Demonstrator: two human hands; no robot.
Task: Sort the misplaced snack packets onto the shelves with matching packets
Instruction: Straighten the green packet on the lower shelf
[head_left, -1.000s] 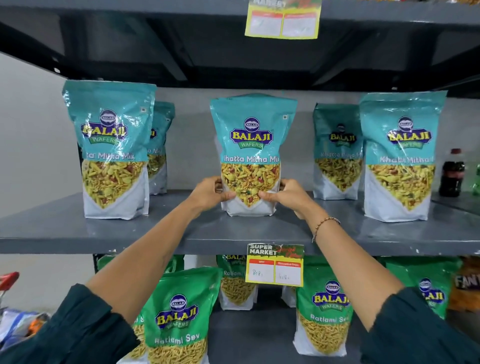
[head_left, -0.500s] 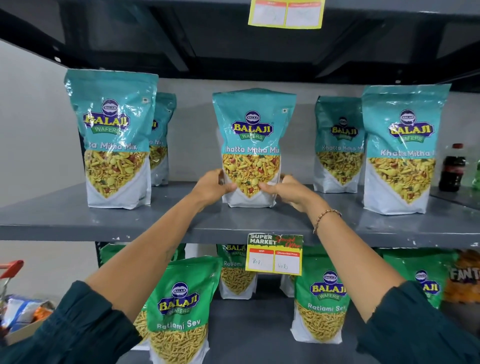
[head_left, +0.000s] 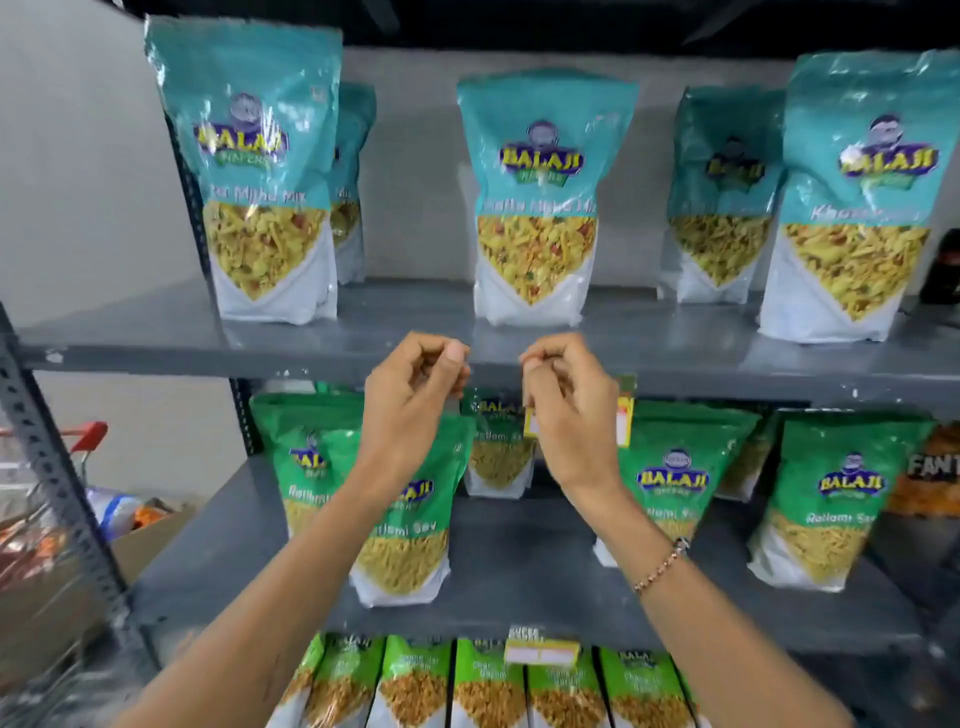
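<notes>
A teal Khatta Mitha Mix packet (head_left: 537, 208) stands upright in the middle of the upper grey shelf (head_left: 156, 338), with matching teal packets to its left (head_left: 260, 176) and right (head_left: 852, 208). My left hand (head_left: 410, 400) and my right hand (head_left: 566, 410) hover just below and in front of that shelf's edge, fingers curled loosely, holding nothing and apart from the packet. Green Ratlami Sev packets (head_left: 405, 514) stand on the shelf below, partly hidden behind my hands and forearms.
A lower row holds several light green packets (head_left: 488, 686) under a yellow price tag (head_left: 540, 649). A dark bottle (head_left: 943, 270) stands at the far right of the upper shelf. A trolley with a red handle (head_left: 88, 434) and a box of goods sit at left.
Both hands have let go of the middle teal packet and drawn back down below the shelf edge. The packet stays standing. The view has tilted downward, showing a lower shelf.
</notes>
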